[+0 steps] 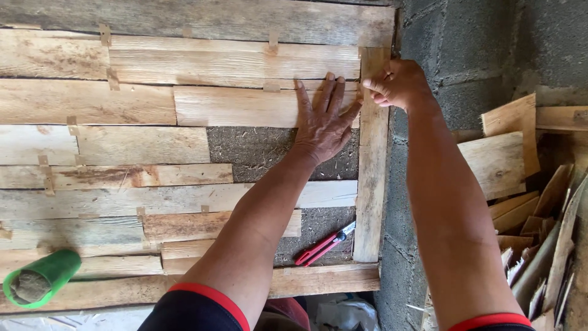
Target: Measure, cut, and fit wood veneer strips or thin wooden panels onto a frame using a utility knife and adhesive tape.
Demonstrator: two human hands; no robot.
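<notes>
The left hand [324, 119] lies flat, fingers spread, pressing the right end of a short wooden strip [245, 106] against the board [257, 150], a dark, fibrous panel already covered mostly by rows of pale wood pieces. That hand grips nothing; it only bears down. The right hand [398, 83] is curled into a loose fist at the top of the upright strip [372, 159] that runs along the board's right edge, and it seems to pinch or push that strip; what, if anything, sits between its fingers I cannot tell.

The short strip sits in the upper right part of the board, its end just beside the upright strip. If the flat hand eases off while the other one pushes, the strip can slide sideways and open a gap, or ride over the small tape tabs [271, 86] that bridge the joints above it. The rough-sawn faces look likely to give splinters to a sliding palm.

A red box cutter [324, 245] lies near the board's lower right corner, close to the left forearm; a careless drag of the arm could catch its tip. A green roll [43, 279] rests at the lower left edge, tilted and partly overhanging, so a knock to the board could send it rolling off. Loose offcuts [527, 202] are heaped to the right, beside the block wall [465, 55].
</notes>
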